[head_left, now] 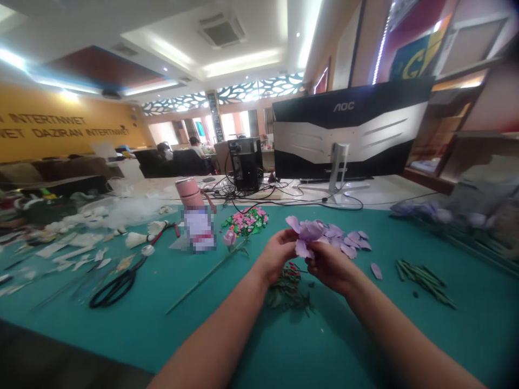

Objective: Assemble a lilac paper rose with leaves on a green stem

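Note:
Between my two hands is a lilac artificial flower (310, 231) with spread petals, raised over the green mat (138, 335). My left hand (279, 251) grips its left side, the fingers closed behind the petals. From the right, my right hand (330, 265) pinches the flower at its base. Below my hands lies a heap of green leafy pieces with red bits (287, 286). Loose lilac petals (351, 244) lie just beyond my right hand, and a single petal (376, 271) rests apart. To the left lies a lilac rosebud (230, 238) on a long green stem.
Black-handled scissors (115, 286), red-handled pliers (162, 232) and white scraps (77, 254) cover the left side. A pink bottle (188, 193) stands near small pink flowers (251, 220). Green stems (425, 282) lie at right. Behind are a monitor (352, 129), cables and seated people.

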The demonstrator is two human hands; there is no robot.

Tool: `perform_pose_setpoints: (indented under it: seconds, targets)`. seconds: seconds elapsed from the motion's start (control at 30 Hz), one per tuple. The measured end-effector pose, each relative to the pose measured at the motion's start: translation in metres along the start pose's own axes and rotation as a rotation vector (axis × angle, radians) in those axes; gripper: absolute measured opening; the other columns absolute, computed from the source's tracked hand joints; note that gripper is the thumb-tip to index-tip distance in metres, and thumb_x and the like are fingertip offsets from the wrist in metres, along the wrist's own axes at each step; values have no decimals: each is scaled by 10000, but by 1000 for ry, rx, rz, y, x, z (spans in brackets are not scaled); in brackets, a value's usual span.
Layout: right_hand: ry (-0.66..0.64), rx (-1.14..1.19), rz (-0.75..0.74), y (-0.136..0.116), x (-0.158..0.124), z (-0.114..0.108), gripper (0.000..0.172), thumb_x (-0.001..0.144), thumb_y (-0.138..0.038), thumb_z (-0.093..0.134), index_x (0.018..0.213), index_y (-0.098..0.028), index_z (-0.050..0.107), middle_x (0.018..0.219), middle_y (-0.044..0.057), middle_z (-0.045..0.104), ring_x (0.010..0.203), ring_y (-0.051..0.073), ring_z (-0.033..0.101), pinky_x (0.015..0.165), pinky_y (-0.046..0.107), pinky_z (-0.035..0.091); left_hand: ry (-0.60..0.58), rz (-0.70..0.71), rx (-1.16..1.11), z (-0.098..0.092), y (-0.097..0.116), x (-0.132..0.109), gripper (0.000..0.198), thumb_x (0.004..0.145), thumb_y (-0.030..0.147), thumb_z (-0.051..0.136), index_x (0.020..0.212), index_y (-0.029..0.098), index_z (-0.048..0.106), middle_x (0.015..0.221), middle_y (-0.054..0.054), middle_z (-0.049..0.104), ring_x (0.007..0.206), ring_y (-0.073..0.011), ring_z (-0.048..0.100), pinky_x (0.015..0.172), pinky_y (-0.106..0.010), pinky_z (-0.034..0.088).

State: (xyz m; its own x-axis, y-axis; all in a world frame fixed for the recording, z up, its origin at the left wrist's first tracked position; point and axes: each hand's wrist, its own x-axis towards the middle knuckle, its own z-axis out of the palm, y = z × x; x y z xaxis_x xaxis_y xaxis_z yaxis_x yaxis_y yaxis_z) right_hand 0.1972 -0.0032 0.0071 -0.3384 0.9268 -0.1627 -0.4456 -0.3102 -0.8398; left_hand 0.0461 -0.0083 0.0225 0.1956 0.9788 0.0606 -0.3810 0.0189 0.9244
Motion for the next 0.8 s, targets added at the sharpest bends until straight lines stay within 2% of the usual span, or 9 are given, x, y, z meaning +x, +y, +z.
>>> perform_pose_setpoints:
  seconds: [0.13,0.27,0.5,0.67,0.73,0.8]
  targets:
    - [47,52,23,1,0,3,236,651,-286,794,770,-178,622,584,-47,538,476,58,427,419,176,314,2,-1,-90,2,0,1,311,595,197,823,883,146,716,835,-37,699,702,-127,621,719,-269,477]
    - [57,57,51,5,0,5,233,645,-292,801,746,-166,634,559,-44,529,466,59,418,412,182,303,10,-45,-127,-5,-4,4,294,592,234,832,846,134,722,749,-30,693,640,-128,609,673,-267,462]
    - [23,4,40,10,-1,5,266,629,-353,822,682,-169,638,556,-37,526,479,65,424,435,196,321,-10,-76,-147,-14,-9,5,327,593,205,826,894,143,715,778,-13,693,642,-108,607,646,-236,448]
    - [-26,-182,11,3,-6,3,238,730,-398,736,750,-165,690,596,-27,535,503,71,420,473,217,327,4,-87,-211,-15,-10,5,351,592,179,803,928,146,705,781,-12,694,647,-108,610,647,-230,455]
    - [-41,-337,-24,-4,-9,1,183,743,-326,696,823,-163,722,623,-22,555,515,71,423,487,223,330,26,-105,-256,-17,-9,6,341,599,175,797,924,147,698,785,-23,701,687,-132,636,670,-244,474]
    - [-30,-486,-110,-14,-14,-1,227,725,-250,679,932,-176,735,663,-22,579,538,76,443,502,228,345,58,-127,-304,-20,-7,6,318,601,168,793,900,156,686,801,-28,708,740,-162,665,699,-271,498]
